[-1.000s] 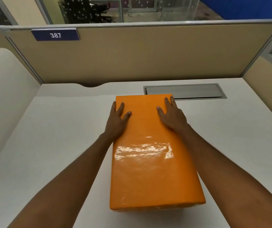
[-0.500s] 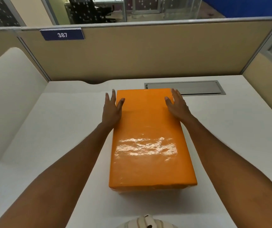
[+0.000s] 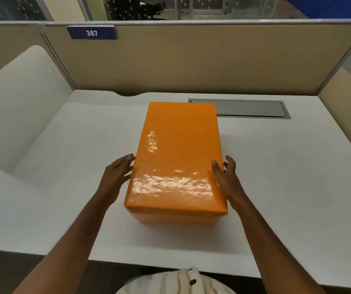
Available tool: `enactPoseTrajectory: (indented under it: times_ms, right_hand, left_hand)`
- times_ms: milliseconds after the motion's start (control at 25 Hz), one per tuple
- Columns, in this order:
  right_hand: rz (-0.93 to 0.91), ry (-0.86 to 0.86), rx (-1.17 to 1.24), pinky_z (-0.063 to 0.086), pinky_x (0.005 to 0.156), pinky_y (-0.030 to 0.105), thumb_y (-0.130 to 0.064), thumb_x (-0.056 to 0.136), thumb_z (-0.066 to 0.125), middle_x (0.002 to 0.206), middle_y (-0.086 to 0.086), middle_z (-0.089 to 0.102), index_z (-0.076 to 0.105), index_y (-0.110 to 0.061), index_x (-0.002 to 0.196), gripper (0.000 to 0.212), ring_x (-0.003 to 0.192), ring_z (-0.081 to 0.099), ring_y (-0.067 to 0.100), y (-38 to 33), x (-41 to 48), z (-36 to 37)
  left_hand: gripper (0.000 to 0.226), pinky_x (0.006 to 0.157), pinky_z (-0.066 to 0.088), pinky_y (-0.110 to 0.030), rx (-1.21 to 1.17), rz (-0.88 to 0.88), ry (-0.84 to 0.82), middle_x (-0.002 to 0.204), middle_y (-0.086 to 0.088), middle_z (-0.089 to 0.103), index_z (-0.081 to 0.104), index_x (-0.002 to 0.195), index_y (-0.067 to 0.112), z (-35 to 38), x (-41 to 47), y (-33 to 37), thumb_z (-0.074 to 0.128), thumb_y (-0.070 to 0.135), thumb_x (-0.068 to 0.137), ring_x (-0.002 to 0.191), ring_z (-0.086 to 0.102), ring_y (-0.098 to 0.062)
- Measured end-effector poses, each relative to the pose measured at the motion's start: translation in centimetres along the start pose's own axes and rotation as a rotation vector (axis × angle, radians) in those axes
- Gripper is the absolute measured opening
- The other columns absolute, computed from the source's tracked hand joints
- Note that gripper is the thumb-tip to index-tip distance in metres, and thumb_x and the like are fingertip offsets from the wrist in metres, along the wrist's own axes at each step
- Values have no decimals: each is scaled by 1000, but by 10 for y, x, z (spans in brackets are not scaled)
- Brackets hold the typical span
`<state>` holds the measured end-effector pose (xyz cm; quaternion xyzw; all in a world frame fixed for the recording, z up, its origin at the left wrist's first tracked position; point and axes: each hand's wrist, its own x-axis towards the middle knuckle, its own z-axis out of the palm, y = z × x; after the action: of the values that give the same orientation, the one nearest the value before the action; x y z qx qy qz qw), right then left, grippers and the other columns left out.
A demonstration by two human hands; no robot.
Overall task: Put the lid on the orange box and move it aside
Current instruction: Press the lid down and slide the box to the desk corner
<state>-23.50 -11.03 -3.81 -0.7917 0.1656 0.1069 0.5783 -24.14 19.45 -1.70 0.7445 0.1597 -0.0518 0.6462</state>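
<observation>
The orange box stands in the middle of the white desk, long side running away from me. Its glossy orange lid sits on top and covers it fully. My left hand is beside the box's left side near the front, fingers spread, fingertips close to the lid's edge. My right hand is at the right side near the front, thumb lying on the lid's top edge and the fingers spread beside it. Neither hand is closed around the box.
A grey cable hatch is set into the desk behind the box to the right. Beige partition walls close off the back and both sides. The desk's front edge runs just below my forearms.
Both hands slid from the far end of the lid back toward me, and they now flank the box's front sides. The view has pulled back and shows the desk's front edge.
</observation>
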Motion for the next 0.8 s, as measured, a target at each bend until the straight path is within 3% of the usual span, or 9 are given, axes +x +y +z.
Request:
enactPoseTrajectory:
  times_ms: [80, 240, 480, 680, 800]
  right_hand:
    - [14, -16, 85, 40, 104, 51, -56, 89, 43, 153, 7, 29, 14, -30, 142, 66, 127, 46, 32, 10, -10, 3]
    - [-7, -32, 261, 47, 86, 37, -50, 94, 39, 132, 4, 45, 25, -32, 123, 37, 95, 55, 13, 20, -24, 5]
    - [12, -97, 485, 32, 111, 53, -51, 92, 40, 144, 5, 36, 32, -31, 121, 36, 133, 39, 28, 29, -23, 7]
    - [40, -82, 552, 32, 110, 57, -58, 76, 51, 142, 7, 40, 42, -39, 110, 41, 132, 41, 31, 29, -23, 11]
    - [53, -68, 594, 48, 95, 55, -53, 84, 49, 130, 4, 51, 45, -40, 110, 29, 117, 55, 32, 24, -12, 24]
  left_hand:
    - [28, 83, 58, -38, -31, -21, -35, 115, 14, 73, 67, 116, 43, 5, -12, -5, 52, 48, 92, 103, 71, -12]
    - [40, 78, 57, -33, -129, -44, 54, 124, 8, 66, 57, 133, 34, 10, -27, -24, 55, 37, 93, 106, 67, -15]
    - [45, 93, 55, -45, -350, -124, -46, 133, 3, 65, 49, 138, 42, 18, -39, -41, 53, 40, 93, 115, 67, -25]
    - [43, 99, 51, -52, -406, -128, -62, 131, -2, 66, 53, 135, 39, 16, -31, -42, 56, 35, 92, 116, 65, -31]
    - [43, 100, 50, -53, -428, -136, -80, 131, 0, 66, 54, 135, 39, 0, -11, -38, 56, 33, 92, 116, 65, -31]
